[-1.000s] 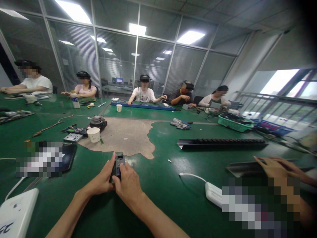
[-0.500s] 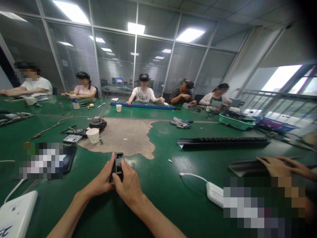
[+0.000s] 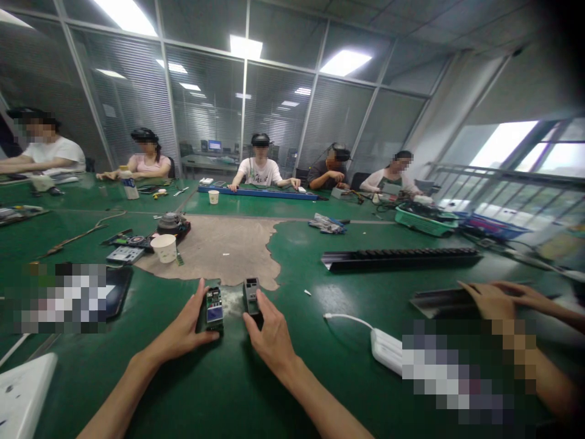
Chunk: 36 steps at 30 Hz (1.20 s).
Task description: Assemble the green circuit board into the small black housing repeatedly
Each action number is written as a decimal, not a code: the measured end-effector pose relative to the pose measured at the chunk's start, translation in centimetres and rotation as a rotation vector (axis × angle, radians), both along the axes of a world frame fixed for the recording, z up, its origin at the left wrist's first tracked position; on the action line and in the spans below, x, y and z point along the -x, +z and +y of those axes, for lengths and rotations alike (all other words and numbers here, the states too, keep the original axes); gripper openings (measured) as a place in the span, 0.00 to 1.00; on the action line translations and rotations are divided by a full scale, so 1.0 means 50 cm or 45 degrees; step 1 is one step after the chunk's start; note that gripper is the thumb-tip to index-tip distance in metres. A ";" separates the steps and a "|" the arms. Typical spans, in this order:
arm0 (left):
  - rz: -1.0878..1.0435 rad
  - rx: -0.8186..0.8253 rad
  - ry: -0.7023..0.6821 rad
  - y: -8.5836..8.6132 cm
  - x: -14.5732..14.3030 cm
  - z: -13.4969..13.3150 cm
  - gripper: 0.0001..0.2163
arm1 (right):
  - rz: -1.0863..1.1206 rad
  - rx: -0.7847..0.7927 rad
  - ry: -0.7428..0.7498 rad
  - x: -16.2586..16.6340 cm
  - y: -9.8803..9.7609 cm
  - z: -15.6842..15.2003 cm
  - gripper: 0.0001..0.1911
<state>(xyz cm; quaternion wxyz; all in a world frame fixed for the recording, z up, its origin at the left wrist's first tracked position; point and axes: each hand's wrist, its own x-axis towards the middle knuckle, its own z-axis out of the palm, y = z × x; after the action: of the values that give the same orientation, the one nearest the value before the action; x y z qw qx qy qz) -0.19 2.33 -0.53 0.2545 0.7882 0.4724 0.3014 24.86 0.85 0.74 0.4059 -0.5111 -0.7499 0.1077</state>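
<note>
My left hand [image 3: 183, 332] grips a small circuit board module [image 3: 214, 308] from its left side, thumb along its near end. Dark components and a bluish rectangular part face up on the module. A hand's width to the right, my right hand [image 3: 273, 335] holds a grey plastic casing [image 3: 251, 294] with openings in its far end, fingers on its right side. The two pieces are apart, both low over the green table [image 3: 219, 384]. My right fingers partly cover the casing.
A paper cup [image 3: 163, 249] stands beside loose electronic parts [image 3: 125, 254] at left. To the right lie a long black rail [image 3: 402, 259] and a white device with a cable [image 3: 386, 350]. A neighbour's hands [image 3: 496, 299] rest on another black rail [image 3: 436, 302].
My hands have separated. The casing, between both hands before, has gone right with my right hand, and the circuit board module now shows in my left. The view has shifted slightly.
</note>
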 end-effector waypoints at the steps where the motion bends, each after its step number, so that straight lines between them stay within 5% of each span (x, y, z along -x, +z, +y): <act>1: 0.001 0.004 0.001 0.000 -0.001 0.000 0.52 | -0.002 0.007 0.005 -0.001 -0.009 -0.001 0.29; 12: -0.016 0.069 -0.003 0.002 -0.002 0.001 0.51 | -0.009 0.036 -0.017 -0.006 -0.033 -0.005 0.39; 19: -0.037 0.051 -0.008 0.006 -0.002 -0.002 0.51 | -0.006 0.047 0.010 0.000 -0.035 -0.001 0.32; 29: -0.046 -0.042 0.013 0.006 -0.007 -0.006 0.51 | 0.110 -0.042 0.161 0.083 0.072 -0.005 0.30; 36: -0.058 -0.079 -0.011 0.010 -0.004 -0.010 0.48 | -0.038 0.059 0.130 0.157 0.073 -0.001 0.31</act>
<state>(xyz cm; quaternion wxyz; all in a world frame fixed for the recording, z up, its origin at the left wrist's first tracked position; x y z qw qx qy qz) 0.02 1.83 -0.05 0.2419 0.7907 0.4535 0.3326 17.01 0.78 4.39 0.3769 -0.4828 -0.7783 0.1380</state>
